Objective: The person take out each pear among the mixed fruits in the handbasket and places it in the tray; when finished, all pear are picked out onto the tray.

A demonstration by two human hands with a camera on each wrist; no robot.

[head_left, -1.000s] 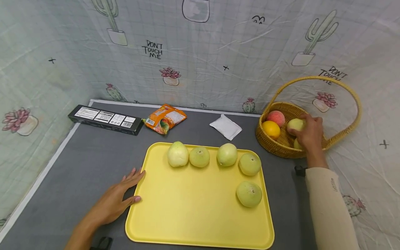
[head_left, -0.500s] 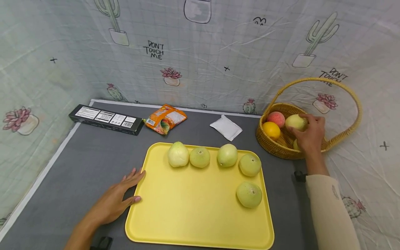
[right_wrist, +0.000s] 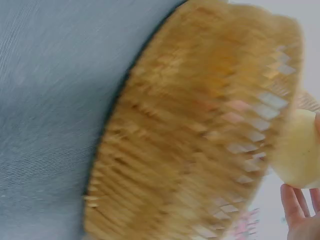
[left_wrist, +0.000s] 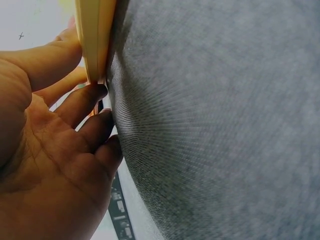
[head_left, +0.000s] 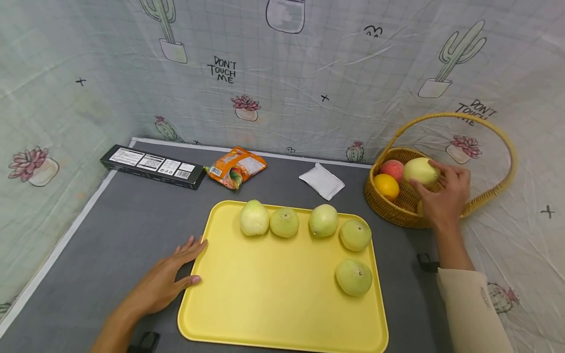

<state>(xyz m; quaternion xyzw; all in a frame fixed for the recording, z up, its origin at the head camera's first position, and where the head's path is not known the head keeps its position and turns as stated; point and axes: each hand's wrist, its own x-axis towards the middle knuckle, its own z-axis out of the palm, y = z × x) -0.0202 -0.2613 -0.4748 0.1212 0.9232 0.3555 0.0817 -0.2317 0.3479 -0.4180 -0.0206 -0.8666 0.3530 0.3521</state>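
My right hand [head_left: 446, 196] pinches a pale green, round fruit [head_left: 421, 171] between thumb and fingers, over the wicker basket [head_left: 390, 212]. In the right wrist view the fruit [right_wrist: 300, 150] shows beyond the basket's rim, with fingertips against its side. A red-pink peach [head_left: 392, 170] and a yellow-orange fruit [head_left: 386, 187] lie in the basket's left part; another pale fruit there is mostly hidden behind my hand. My left hand [head_left: 161, 282] rests at the yellow tray's [head_left: 265, 338] left rim, its fingers extended. The left wrist view shows thumb and fingertips at the tray's edge [left_wrist: 95, 40].
Several pale green fruits, one of them [head_left: 354, 277] lowest, lie along the tray's far and right sides. Behind the tray are a black box [head_left: 152, 166], an orange snack packet [head_left: 236, 167] and a white packet [head_left: 322, 181]. The basket's tall handle [head_left: 507, 147] arches at the right.
My right hand has raised the pale green fruit from inside the basket to above its rim. The left hand stays at the tray's edge.
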